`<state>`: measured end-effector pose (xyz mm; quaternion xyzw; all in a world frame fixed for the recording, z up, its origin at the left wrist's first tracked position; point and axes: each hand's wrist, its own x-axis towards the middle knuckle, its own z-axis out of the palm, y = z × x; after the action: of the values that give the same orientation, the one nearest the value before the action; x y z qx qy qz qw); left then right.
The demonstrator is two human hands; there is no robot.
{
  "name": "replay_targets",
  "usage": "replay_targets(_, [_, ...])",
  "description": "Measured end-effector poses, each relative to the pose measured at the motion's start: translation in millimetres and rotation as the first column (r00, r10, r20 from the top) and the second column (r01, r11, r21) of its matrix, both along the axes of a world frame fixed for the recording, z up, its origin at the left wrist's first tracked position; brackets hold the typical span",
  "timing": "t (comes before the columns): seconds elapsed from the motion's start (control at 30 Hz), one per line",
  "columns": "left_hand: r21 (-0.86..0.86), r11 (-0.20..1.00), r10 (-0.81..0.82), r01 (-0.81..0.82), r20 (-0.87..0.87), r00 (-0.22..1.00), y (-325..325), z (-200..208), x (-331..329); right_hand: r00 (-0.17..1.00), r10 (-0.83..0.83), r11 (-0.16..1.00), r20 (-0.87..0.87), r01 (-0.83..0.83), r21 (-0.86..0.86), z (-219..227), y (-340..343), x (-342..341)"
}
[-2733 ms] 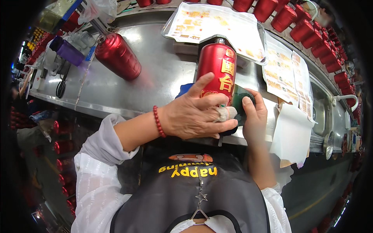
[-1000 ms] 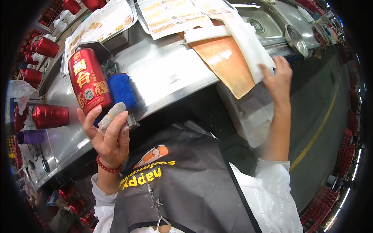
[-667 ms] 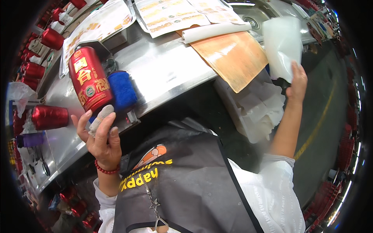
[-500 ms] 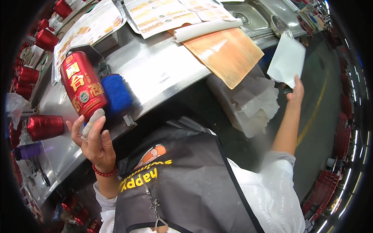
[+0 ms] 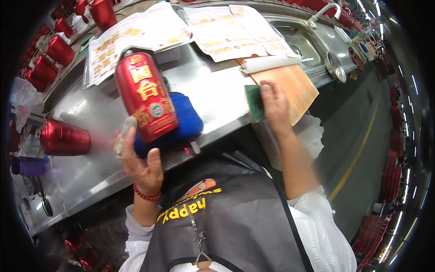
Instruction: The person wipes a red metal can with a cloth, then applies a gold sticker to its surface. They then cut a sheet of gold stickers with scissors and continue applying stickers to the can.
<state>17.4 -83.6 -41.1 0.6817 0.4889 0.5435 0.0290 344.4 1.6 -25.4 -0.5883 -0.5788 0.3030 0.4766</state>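
A red bottle (image 5: 146, 97) with gold characters and a round green emblem lies tilted on a bright blue cloth pad (image 5: 188, 119) at the table's edge. By the bottle's base is my left hand (image 5: 144, 170), its fingers apart and holding nothing; one finger wears a grey cloth cover. Whether that hand touches the bottle, I cannot tell. My right hand (image 5: 276, 106) grips a flat dark green scraper (image 5: 255, 103) over the steel table (image 5: 217, 93). Just beyond that hand lies an orange-tan board (image 5: 301, 88) with a rolled white sheet (image 5: 271, 63) along its far edge.
Printed sheets (image 5: 224, 34) lie along the back of the table. A steel sink (image 5: 297, 41) and a round pan (image 5: 334, 67) are at far right. Another red bottle (image 5: 65, 138) lies at left, near a purple container (image 5: 29, 166). White discarded sheets (image 5: 312, 131) fill a bin below the edge.
My right hand has swung from the far right back over the table. The white sheet it held is gone from it, and the green scraper now shows. My view has shifted left.
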Motion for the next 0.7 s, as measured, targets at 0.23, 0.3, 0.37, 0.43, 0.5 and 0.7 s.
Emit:
replay_targets(0.23, [-0.261, 0.964, -0.029, 0.052, 0.091, 0.995, -0.6, -10.7, -8.6, 0.7, -0.16, 0.919, 0.696, -0.152, 0.365, -35.6, 1.0, -35.4])
replay_targets(0.3, [-0.274, 0.958, -0.057, 0.084, 0.105, 0.993, -5.2, -14.8, -12.7, 0.694, -0.163, 0.926, 0.701, -0.139, 0.352, -33.6, 1.7, -40.1])
replay_targets(0.37, [-0.287, 0.948, -0.102, 0.137, 0.132, 0.986, -9.1, -19.6, -18.0, 0.711, -0.147, 0.932, 0.687, -0.133, 0.336, -34.2, 1.6, -41.6])
replay_targets(0.43, [-0.323, 0.919, -0.182, 0.227, 0.161, 0.97, -13.1, -24.0, -22.1, 0.718, -0.16, 0.931, 0.677, -0.118, 0.345, -31.3, 0.2, -45.1])
replay_targets(0.5, [-0.255, 0.925, -0.174, 0.28, 0.371, 0.912, -13.5, -26.3, -15.0, 0.719, -0.166, 0.932, 0.675, -0.11, 0.346, -28.5, -0.8, -45.3])
replay_targets(0.7, [-0.241, 0.921, -0.184, 0.306, 0.425, 0.886, -10.9, -23.6, -6.0, 0.748, -0.198, 0.912, 0.634, -0.097, 0.399, -30.2, 1.3, -37.0])
